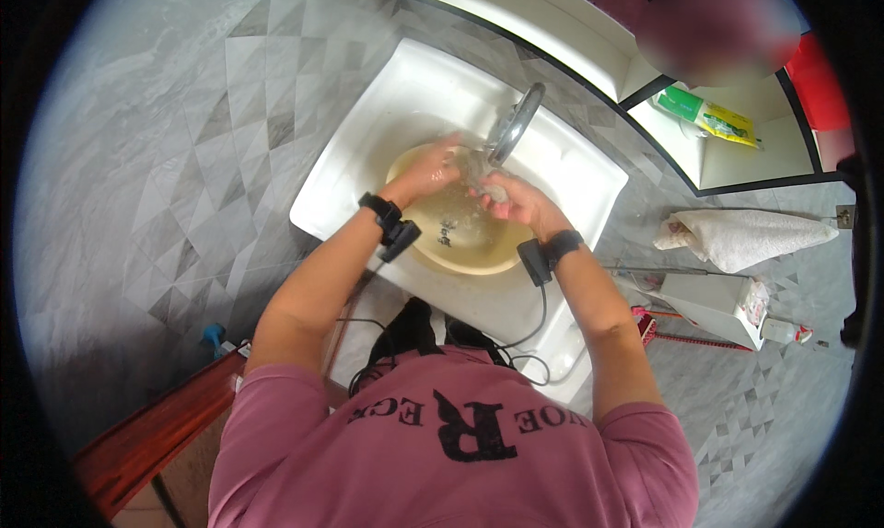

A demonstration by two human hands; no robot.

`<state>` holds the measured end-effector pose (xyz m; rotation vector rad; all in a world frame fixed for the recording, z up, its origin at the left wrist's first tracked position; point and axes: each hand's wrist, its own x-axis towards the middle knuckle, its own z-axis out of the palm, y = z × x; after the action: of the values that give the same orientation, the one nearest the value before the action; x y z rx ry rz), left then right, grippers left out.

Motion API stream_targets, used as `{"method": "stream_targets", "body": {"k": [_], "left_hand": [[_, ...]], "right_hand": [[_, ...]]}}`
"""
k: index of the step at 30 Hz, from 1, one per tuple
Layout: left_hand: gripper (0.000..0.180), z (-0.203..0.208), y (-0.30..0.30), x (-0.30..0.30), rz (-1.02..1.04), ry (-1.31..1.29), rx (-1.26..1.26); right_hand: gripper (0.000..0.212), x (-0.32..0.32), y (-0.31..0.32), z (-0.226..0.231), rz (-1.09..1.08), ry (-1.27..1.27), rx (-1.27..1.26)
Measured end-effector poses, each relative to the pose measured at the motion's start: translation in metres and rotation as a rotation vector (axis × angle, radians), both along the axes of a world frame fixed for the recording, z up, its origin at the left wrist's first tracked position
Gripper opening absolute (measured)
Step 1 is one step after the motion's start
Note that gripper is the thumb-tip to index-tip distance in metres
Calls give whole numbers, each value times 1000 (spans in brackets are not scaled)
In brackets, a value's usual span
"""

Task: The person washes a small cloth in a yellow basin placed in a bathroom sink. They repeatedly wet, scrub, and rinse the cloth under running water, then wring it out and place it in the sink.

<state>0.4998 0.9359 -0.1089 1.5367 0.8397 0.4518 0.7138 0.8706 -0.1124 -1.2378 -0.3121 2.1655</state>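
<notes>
My left hand (429,172) is beside the running water under the silver tap (517,127), wet, with its fingers apart and nothing held. On the other side of the stream, my right hand (517,202) has its fingers closed around a small whitish thing (495,193); its kind is blurred by the splashing water. Both hands hover over a cream-yellow washbasin (479,259), which holds water and bears a dark mark. The basin sits inside the white sink (333,180). Black bands with small boxes and cables are on both wrists.
A shelf unit (750,164) at the upper right holds a green and yellow tube (707,116), with a mirror above. A white towel (750,238) hangs to the right, above a white box (709,300). A reddish wooden door edge (166,427) stands at the lower left.
</notes>
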Motion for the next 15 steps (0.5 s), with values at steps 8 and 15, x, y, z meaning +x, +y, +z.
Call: {"method": "stream_targets", "body": {"k": [8,15], "left_hand": [[72,1,-9,15,-389,131,817],[38,12,26,23,-600,136,575]], "right_hand": [[20,-9,7,13,320,83,53],[29,-20,8,31,510,-398,340]]}}
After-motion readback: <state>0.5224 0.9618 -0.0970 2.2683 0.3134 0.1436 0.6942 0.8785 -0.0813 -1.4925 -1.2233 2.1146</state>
